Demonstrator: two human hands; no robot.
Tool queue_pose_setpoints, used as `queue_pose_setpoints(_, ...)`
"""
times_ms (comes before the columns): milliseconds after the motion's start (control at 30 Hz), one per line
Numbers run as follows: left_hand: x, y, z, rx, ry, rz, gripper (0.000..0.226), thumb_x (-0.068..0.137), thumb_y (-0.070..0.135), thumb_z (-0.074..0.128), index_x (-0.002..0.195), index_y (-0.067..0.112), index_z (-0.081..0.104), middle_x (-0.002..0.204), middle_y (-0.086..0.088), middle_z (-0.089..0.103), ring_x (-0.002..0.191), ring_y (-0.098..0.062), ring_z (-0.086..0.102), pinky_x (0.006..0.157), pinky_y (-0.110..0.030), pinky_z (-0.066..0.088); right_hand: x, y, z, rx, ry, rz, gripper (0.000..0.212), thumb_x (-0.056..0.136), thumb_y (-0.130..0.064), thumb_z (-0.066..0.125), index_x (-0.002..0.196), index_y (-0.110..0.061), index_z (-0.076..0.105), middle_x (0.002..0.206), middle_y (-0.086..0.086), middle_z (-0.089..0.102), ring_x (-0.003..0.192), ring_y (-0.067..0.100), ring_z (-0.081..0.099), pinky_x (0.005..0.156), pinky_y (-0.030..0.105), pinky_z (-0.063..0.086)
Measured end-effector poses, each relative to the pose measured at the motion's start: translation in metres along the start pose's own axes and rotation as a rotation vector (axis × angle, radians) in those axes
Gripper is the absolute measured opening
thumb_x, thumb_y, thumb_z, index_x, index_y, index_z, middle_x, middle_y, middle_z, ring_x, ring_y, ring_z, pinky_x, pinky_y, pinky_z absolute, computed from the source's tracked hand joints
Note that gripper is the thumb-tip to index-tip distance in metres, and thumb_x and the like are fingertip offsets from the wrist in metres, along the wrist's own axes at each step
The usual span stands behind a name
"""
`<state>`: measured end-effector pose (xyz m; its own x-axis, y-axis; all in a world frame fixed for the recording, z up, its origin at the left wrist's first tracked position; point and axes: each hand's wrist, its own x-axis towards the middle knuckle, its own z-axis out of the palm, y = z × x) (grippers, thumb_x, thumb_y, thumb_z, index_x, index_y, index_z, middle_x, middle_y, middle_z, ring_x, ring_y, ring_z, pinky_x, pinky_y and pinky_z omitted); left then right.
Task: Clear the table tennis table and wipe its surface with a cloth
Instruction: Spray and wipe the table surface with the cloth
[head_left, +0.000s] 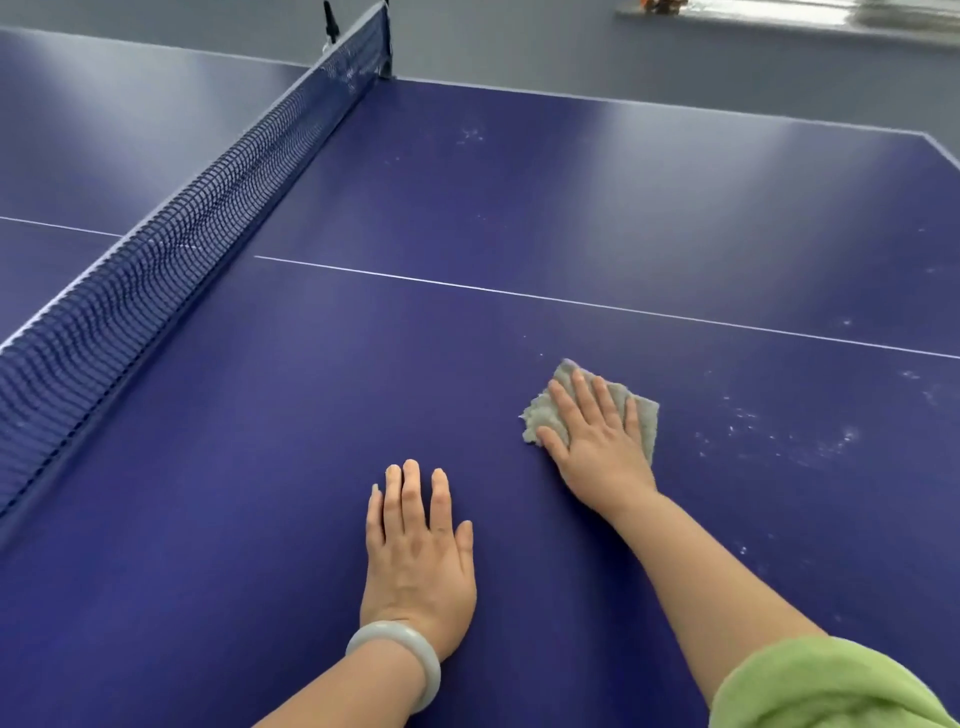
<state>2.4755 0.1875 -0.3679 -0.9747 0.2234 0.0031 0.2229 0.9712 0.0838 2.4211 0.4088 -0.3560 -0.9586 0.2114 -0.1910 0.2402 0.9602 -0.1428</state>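
Our right hand (592, 431) presses flat, fingers straight, on the cloth (641, 415) at lower centre-right of the table (311, 364), pale smudges (779, 436) lying just to its right, while our left hand (418, 545), open and empty, braces lower centre, farther off.

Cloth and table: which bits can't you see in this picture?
Head view:
- Cloth: its middle hides under the right hand.
- Table: near edge and right end cut off by the frame.
- Orange thing at the top: blurred, cut by the top edge.
- Green sleeve: cut off at the bottom corner.
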Motion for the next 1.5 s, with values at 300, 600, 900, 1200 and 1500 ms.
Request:
queue_pose_setpoints(300,-0.002,0.0,-0.002,-0.007,0.005,0.003,0.062,0.096,0.038,0.025,0.135,0.0,0.055,0.142,-0.027,0.047,0.135,-0.043,0.043,0.11,-0.054,0.025,-0.021,-0.068,0.01,0.003,0.021,0.172,0.066,0.102,-0.053,0.011,0.153,-0.027,-0.02,0.16,0.002,-0.029,0.148,0.024,-0.027,0.117,0.059,-0.015)
queue_pose_setpoints(600,0.001,-0.001,0.002,0.002,0.029,0.007,0.061,0.092,0.039,0.031,0.135,0.003,0.056,0.142,-0.024,0.048,0.135,-0.039,0.042,0.11,-0.052,0.025,0.124,-0.029,-0.024,0.018,-0.065,-0.052,0.064,0.101,-0.059,0.02,0.156,-0.037,-0.002,0.164,-0.009,-0.018,0.15,0.017,-0.018,0.118,0.054,-0.016)
queue_pose_setpoints(900,0.001,-0.002,0.006,-0.041,0.036,-0.006,0.076,0.101,0.044,0.003,0.136,0.0,0.054,0.143,-0.026,0.045,0.137,-0.041,0.039,0.113,-0.054,0.023,0.066,0.055,-0.03,0.084,0.082,0.641,0.065,0.102,-0.053,0.015,0.158,-0.025,0.0,0.165,0.003,-0.012,0.151,0.026,-0.012,0.118,0.059,-0.008)
queue_pose_setpoints(1200,0.001,-0.004,0.009,0.002,0.082,-0.008,0.076,0.1,0.047,0.003,0.135,0.002,0.053,0.143,-0.024,0.045,0.138,-0.038,0.037,0.115,-0.05,0.019,0.074,0.032,-0.027,0.0,-0.059,-0.229,0.061,0.102,-0.055,0.025,0.156,-0.04,0.001,0.163,-0.016,-0.014,0.151,0.012,-0.014,0.121,0.045,-0.013)
queue_pose_setpoints(1500,0.002,-0.006,0.016,0.035,0.143,0.008,0.066,0.1,0.046,0.013,0.138,0.005,0.049,0.145,-0.021,0.043,0.139,-0.037,0.034,0.116,-0.047,0.015,0.088,0.117,-0.042,0.102,0.056,0.544,0.065,0.101,-0.053,0.021,0.158,-0.028,0.004,0.165,-0.001,-0.011,0.152,0.022,-0.013,0.118,0.057,-0.01)
